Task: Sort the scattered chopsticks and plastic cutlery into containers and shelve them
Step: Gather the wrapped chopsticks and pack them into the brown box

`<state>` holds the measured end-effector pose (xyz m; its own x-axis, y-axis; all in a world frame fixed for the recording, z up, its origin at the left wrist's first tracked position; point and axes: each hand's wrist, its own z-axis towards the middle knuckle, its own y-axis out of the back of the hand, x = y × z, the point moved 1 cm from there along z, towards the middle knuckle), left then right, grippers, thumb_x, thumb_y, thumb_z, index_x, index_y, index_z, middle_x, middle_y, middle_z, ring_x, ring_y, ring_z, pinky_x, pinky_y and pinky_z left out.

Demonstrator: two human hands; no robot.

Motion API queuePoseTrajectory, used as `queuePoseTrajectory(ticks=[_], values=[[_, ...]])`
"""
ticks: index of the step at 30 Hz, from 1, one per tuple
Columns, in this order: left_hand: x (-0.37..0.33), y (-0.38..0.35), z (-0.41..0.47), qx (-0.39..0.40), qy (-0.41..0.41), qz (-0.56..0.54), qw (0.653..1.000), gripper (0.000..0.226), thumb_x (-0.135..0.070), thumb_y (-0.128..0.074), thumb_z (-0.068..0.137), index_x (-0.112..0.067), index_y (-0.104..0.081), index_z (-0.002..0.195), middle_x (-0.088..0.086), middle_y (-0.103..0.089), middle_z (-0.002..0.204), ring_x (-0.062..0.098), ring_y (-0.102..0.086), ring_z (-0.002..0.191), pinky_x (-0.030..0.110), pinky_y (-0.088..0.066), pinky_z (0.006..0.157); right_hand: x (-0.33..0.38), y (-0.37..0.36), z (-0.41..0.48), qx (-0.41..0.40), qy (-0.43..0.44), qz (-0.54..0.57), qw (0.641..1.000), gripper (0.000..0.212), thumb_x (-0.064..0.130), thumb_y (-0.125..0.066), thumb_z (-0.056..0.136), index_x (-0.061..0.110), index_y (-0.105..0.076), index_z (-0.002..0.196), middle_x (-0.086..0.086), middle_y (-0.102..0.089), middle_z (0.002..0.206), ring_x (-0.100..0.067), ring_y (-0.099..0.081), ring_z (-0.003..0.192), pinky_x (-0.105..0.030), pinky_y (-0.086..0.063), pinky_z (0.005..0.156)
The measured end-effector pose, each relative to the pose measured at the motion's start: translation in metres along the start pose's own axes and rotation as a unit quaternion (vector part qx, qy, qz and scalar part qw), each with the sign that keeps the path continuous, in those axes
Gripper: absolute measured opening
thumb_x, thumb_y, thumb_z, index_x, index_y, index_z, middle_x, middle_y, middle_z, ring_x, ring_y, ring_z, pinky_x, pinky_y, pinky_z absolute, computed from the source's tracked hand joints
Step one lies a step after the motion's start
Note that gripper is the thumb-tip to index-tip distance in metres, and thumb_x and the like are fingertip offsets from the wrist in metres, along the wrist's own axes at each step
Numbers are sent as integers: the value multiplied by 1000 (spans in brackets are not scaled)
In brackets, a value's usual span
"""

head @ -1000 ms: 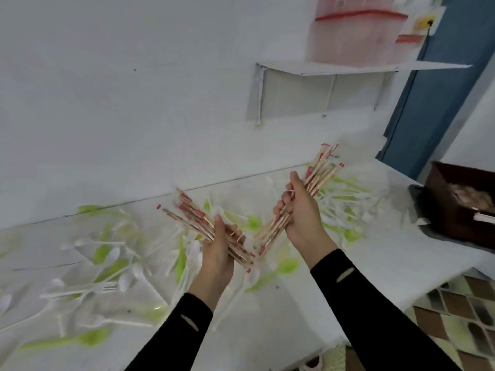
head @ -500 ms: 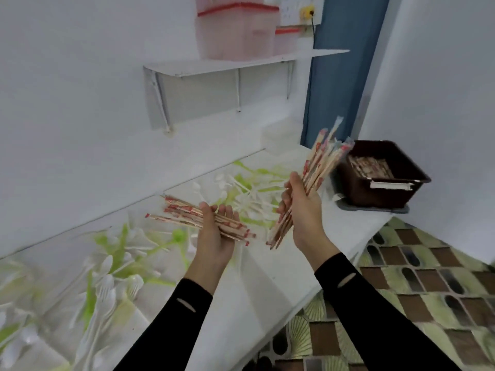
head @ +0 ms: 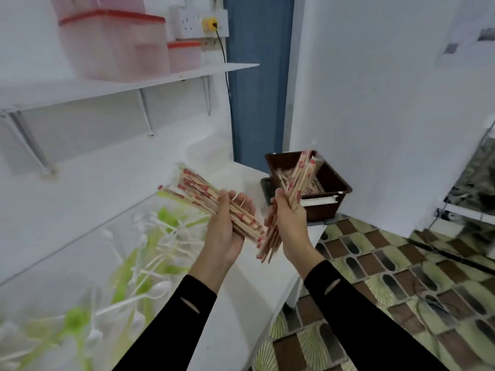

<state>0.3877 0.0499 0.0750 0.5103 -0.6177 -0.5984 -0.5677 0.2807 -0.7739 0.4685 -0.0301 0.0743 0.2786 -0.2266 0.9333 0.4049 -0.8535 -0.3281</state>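
Head camera: a person in black sleeves holds two bundles of paper-wrapped chopsticks above the white table (head: 241,311). The left hand (head: 225,231) has its fingers (head: 245,203) clenched around one bundle (head: 198,190), which lies across the palm and slants up toward the wall. The right hand (head: 290,223) clasps the second bundle (head: 301,175) almost upright. Its upper ends show against a dark brown bin (head: 336,183) at the table's far end, which has more chopsticks inside. White and green plastic cutlery (head: 160,242) lies scattered on the table to the left. Pink containers (head: 115,44) with red lids stand on the wall shelf (head: 166,77) above.
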Motion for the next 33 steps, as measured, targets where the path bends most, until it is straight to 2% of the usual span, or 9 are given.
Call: queuePoseTrajectory(ticks=[9,14,18,21,23,25,28,31,33], values=[[33,-75,108,14,20,75,997,40,-54,-38,99,-18,-55,100,-5,-49,60,7,-47,49,23,-54,60,73,29,118,-1,1,-34,999,20,27,-57,99,7,-62,101,-3,-64,64,-12,-59,47,-19,-51,45],[54,-109,160,71,19,104,992,29,-43,-43,102,-22,-54,118,-1,-50,62,9,-46,49,25,-48,54,95,35,190,-9,36,-64,997,23,28,-54,101,6,-60,105,-5,-64,62,-16,-55,43,-24,-48,44],[77,-119,192,101,56,149,982,21,-25,-50,102,-21,-57,122,9,-73,90,21,-71,79,36,-59,74,97,47,239,-15,53,-97,994,23,31,-54,100,10,-62,97,-4,-64,65,-21,-59,48,-31,-52,52],[107,-116,212,115,58,233,964,22,-18,-57,99,-16,-64,119,8,-73,110,22,-69,106,38,-55,92,77,65,260,-17,29,-143,989,25,33,-56,99,9,-62,96,-7,-67,69,-23,-63,56,-33,-53,56],[124,-112,221,99,36,284,953,17,-17,-62,96,-19,-69,111,5,-73,110,16,-69,105,32,-54,92,58,78,271,-15,16,-189,982,27,33,-57,98,7,-64,94,-12,-71,76,-22,-66,60,-32,-56,57],[137,-110,228,87,26,323,942,15,-15,-62,96,-22,-69,107,1,-73,108,13,-69,101,25,-54,88,39,90,282,-13,17,-232,972,26,32,-60,97,7,-67,94,-13,-73,86,-21,-68,72,-36,-58,71],[148,-102,240,79,31,389,917,18,-16,-64,95,-29,-65,107,-8,-70,107,11,-65,104,27,-49,95,19,99,292,26,-4,-279,960,24,26,-63,95,8,-68,109,-8,-73,104,-19,-68,97,-29,-54,85],[153,-95,252,33,26,387,921,21,-16,-63,95,-20,-66,116,-3,-71,105,11,-67,96,28,-52,88,10,103,301,26,-18,-301,953,23,21,-65,92,9,-67,110,-8,-72,103,-23,-69,97,-39,-56,90],[151,-92,260,-8,-22,380,925,24,-22,-61,96,-19,-64,120,-1,-71,108,17,-69,98,37,-54,92,9,104,304,10,-16,-327,945,24,24,-66,91,10,-66,111,-6,-71,103,-22,-68,96,-34,-54,87]])
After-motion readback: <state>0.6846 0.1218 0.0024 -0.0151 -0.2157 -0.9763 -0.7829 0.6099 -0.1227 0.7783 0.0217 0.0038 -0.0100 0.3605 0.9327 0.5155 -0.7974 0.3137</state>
